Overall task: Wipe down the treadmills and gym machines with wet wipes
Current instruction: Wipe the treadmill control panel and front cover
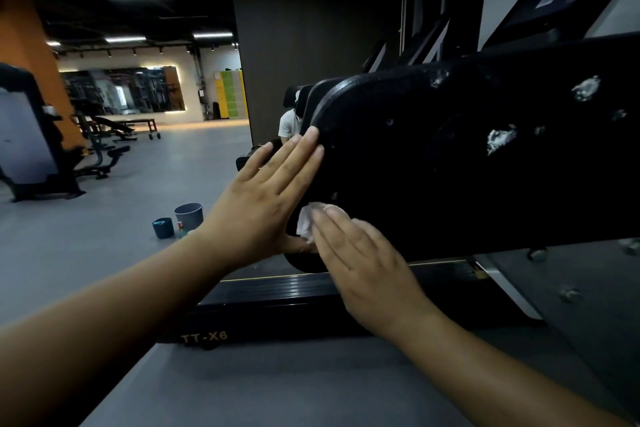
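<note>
Both hands lie flat at the near end of the machine. The left hand (263,198) braces the rounded end of the long black plastic treadmill side panel (450,166), fingers (298,156) straight and holding nothing. At its 4 o'clock a crumpled white wet wipe (304,224) is pressed to the panel under the straight fingers of the right hand (363,267). The panel's long axis runs toward 3 o'clock, where white smudges (500,139) remain; the right hand is nearer them.
</note>
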### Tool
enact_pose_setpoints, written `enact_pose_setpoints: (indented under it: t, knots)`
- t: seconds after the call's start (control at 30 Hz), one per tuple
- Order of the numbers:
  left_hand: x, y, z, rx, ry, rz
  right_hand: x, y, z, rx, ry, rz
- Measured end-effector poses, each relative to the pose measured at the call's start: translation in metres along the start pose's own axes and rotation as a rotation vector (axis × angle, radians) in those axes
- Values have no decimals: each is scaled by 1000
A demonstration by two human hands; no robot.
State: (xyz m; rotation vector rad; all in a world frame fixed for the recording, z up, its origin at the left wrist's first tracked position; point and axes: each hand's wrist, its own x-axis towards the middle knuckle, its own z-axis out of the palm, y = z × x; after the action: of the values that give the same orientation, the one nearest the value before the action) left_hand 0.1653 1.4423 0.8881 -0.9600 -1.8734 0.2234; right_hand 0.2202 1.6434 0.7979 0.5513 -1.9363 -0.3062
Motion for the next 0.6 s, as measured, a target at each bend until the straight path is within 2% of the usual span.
enact_pose_setpoints:
  t: [0.1, 0.3, 0.43, 0.6]
  knots:
    - [-1, -2, 3, 15, -21, 13, -14, -1, 2, -120, -120, 13]
    - [-1, -2, 3, 8, -23, 7, 11, -9, -4, -72, -69, 231]
    - [-2, -1, 4, 4, -8, 4, -14, -17, 7, -122, -135, 87]
    - [-1, -2, 5, -3, -30, -4, 9, 2, -10, -110, -38, 300]
